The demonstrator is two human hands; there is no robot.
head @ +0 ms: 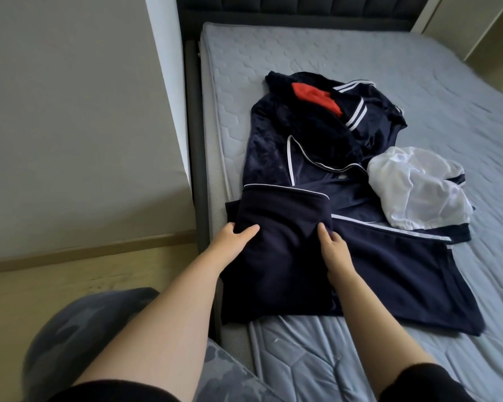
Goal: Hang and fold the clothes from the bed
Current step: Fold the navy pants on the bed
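A folded navy garment (279, 256) is lying at the bed's (418, 82) left edge, between both hands. The left hand (233, 239) is gripping its left side, fingers curled over the cloth; the right hand (333, 248) is pinching its right fold. The fabric is looking soft and matte, with thin white piping along the far hem. Beyond it, a rumpled navy pile (317, 134) with white stripes, a red piece (317, 98) and a sheer white garment (418, 187) are resting on the quilted grey mattress.
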